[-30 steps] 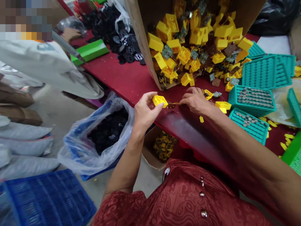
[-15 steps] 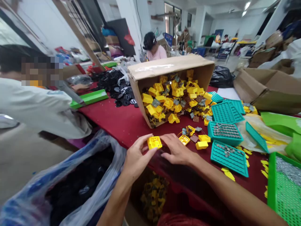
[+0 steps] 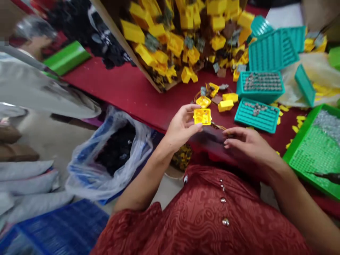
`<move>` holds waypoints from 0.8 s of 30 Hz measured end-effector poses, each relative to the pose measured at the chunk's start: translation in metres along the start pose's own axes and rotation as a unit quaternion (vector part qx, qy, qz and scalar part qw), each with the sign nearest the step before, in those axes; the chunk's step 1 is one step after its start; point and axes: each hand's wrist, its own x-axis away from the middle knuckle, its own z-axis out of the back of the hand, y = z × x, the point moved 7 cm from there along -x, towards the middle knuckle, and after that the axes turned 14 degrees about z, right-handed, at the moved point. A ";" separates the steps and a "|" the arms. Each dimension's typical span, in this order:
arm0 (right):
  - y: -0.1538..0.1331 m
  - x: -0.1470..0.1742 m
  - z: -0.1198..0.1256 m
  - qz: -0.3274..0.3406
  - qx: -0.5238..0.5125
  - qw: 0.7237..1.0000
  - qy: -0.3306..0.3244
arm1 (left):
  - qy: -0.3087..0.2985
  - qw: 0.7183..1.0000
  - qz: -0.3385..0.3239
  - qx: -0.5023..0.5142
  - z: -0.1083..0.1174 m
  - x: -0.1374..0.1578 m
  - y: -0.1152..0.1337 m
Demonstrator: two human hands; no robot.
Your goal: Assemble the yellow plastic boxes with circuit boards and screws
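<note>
My left hand point(image 3: 180, 128) pinches a small open yellow plastic case point(image 3: 202, 117) between thumb and fingers, its hollow side facing me. Thin wires point(image 3: 219, 126) run from the case's right edge to my right hand point(image 3: 245, 143). The fingertips of that hand are closed on the wires' far end; any small part there is too blurred to make out. Just beyond the case, on the red cloth, lie another open yellow case point(image 3: 203, 102) with wires and two yellow blocks point(image 3: 225, 105).
A tipped cardboard box point(image 3: 148, 76) spills yellow cases with wired parts. Teal trays point(image 3: 256, 115) with small metal discs stand to the right, near a green perforated basket point(image 3: 305, 152). A plastic-lined bin point(image 3: 87, 173) of black pieces is at lower left. Another person's sleeve point(image 3: 39, 85) shows at left.
The view has tilted down. My right hand has moved away to the right of the case and now holds wires stretching from it. My left hand still holds the case.
</note>
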 end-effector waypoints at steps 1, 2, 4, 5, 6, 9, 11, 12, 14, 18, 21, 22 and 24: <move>0.006 0.009 0.009 -0.005 -0.013 1.000 0.028 | -0.008 0.999 0.032 0.029 -0.006 -0.001 -0.011; 0.010 0.018 0.017 -0.003 -0.023 0.998 0.058 | -0.014 0.996 0.066 0.055 -0.012 -0.001 -0.020; 0.014 0.031 0.030 0.018 -0.042 0.992 0.115 | -0.023 0.987 0.131 0.092 -0.024 0.000 -0.035; 0.015 0.035 0.035 0.031 -0.048 0.989 0.138 | -0.026 0.982 0.160 0.101 -0.028 0.001 -0.041; 0.016 0.039 0.038 0.042 -0.051 0.985 0.156 | -0.026 0.977 0.184 0.105 -0.032 0.002 -0.046; 0.016 0.043 0.046 0.064 -0.052 0.978 0.190 | -0.021 0.966 0.234 0.104 -0.038 0.004 -0.058; 0.017 0.044 0.048 0.070 -0.055 0.975 0.203 | -0.026 0.960 0.256 0.110 -0.041 0.005 -0.064; 0.017 0.044 0.049 0.075 -0.057 0.973 0.209 | -0.032 0.957 0.266 0.115 -0.043 0.005 -0.066; 0.017 0.044 0.050 0.087 -0.058 0.972 0.212 | -0.046 0.948 0.289 0.128 -0.047 0.007 -0.068; 0.008 0.043 0.052 0.147 0.005 0.966 0.212 | -0.052 0.930 0.331 0.152 -0.051 0.008 -0.065; -0.015 0.052 0.054 0.286 0.207 0.900 0.255 | -0.031 0.926 0.332 0.175 -0.050 0.007 -0.057; -0.022 0.058 0.049 0.339 0.289 0.857 0.260 | -0.023 0.927 0.328 0.180 -0.049 0.007 -0.055; -0.026 0.069 0.035 0.416 0.416 0.773 0.238 | -0.008 0.931 0.320 0.176 -0.046 0.008 -0.054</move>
